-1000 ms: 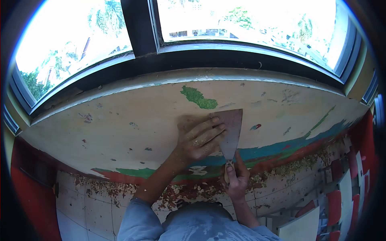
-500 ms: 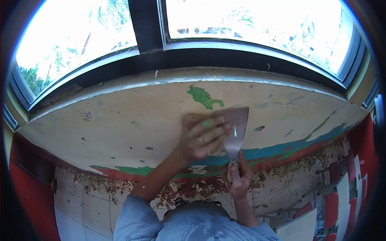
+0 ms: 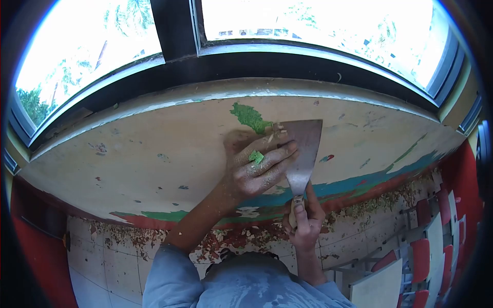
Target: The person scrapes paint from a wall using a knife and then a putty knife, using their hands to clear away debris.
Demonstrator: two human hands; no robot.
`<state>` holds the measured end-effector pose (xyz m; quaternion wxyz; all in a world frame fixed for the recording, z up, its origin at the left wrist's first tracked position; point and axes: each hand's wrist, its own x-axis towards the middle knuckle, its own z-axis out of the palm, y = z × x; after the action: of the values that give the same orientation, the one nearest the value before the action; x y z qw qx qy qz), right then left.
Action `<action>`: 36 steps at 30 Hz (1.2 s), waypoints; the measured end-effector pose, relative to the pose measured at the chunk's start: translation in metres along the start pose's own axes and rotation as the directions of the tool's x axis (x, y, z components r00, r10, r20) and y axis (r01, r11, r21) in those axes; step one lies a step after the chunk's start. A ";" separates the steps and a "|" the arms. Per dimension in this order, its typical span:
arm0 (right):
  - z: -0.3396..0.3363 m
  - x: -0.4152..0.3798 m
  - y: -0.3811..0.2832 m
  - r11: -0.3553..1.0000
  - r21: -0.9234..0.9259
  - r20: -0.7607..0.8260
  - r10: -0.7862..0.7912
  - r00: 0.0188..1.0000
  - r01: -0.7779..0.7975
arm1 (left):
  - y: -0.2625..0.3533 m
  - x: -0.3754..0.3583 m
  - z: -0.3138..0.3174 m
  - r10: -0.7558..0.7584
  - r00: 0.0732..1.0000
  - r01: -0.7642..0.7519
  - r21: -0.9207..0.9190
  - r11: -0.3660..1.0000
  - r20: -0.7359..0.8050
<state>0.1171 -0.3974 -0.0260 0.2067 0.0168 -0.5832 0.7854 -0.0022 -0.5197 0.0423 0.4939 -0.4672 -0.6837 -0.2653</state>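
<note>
My right hand (image 3: 306, 226) grips the handle of a wide-bladed paint scraper (image 3: 306, 154), with the thumb along the handle. The metal blade points up the wall, its edge just right of a green paint patch (image 3: 247, 116). My left hand (image 3: 259, 172) is at the left side of the blade, its dusty fingers bent and closed together against it; the thumb is hidden. A green paint flake (image 3: 256, 157) lies on the back of the left fingers.
The beige wall (image 3: 154, 138) has scattered chips and a teal, green and red band low down. A window sill (image 3: 277, 87) runs above. Paint flakes (image 3: 215, 238) litter the tiled floor. Chairs with red parts (image 3: 420, 259) stand at the right.
The scraper and both hands have moved up the wall, and the blade now overlaps the patch's lower right end. My left hand, blurred earlier, is now sharp. The view has shifted slightly.
</note>
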 end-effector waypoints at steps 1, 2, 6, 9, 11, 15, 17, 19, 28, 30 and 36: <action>0.001 0.000 0.001 1.000 -0.002 0.004 -0.013 1.000 0.013 | 0.001 -0.005 0.002 0.016 1.000 -0.016 0.005 1.000 -0.008; 0.000 0.001 0.002 1.000 0.019 0.012 -0.016 1.000 0.016 | 0.003 -0.014 0.006 0.037 0.999 -0.037 0.012 0.999 -0.017; 0.006 0.007 -0.011 0.998 0.068 0.005 -0.013 1.000 0.013 | -0.003 0.007 -0.002 -0.001 0.999 0.000 -0.026 1.000 -0.038; -0.003 -0.002 -0.002 0.994 0.107 0.014 -0.003 1.000 0.002 | -0.002 -0.005 0.007 0.023 0.999 -0.024 -0.027 0.999 -0.042; -0.007 -0.001 0.004 0.995 0.095 0.022 -0.013 1.000 0.011 | 0.000 -0.009 0.002 0.050 0.999 -0.050 0.058 0.997 0.003; -0.001 0.001 -0.006 0.999 0.047 -0.021 -0.006 1.000 0.007 | 0.005 -0.003 0.008 -0.034 0.999 0.035 0.017 0.999 -0.009; -0.002 -0.002 -0.004 0.999 0.040 -0.018 0.013 1.000 -0.012 | 0.006 -0.006 0.008 -0.045 0.999 0.045 0.008 0.999 -0.016; -0.013 -0.012 0.014 0.999 0.014 0.000 0.050 0.999 -0.050 | 0.008 -0.023 0.009 0.015 1.000 -0.014 0.046 0.999 -0.018; 0.006 -0.014 0.011 0.999 0.025 0.028 0.046 0.999 -0.046 | 0.000 -0.030 -0.002 -0.023 1.000 0.024 0.085 0.996 -0.018; 0.005 -0.010 0.017 1.000 0.020 0.041 0.024 0.999 -0.024 | 0.001 -0.033 -0.006 -0.027 1.000 0.025 0.109 0.994 0.014; 0.004 -0.018 0.024 0.996 0.085 0.012 0.021 1.000 -0.021 | 0.001 -0.028 -0.009 -0.027 0.999 0.024 0.113 0.993 0.026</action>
<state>0.1242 -0.4122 -0.0510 0.1942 0.0240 -0.5504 0.8116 0.0046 -0.5375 0.0199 0.5069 -0.4335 -0.7100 -0.2260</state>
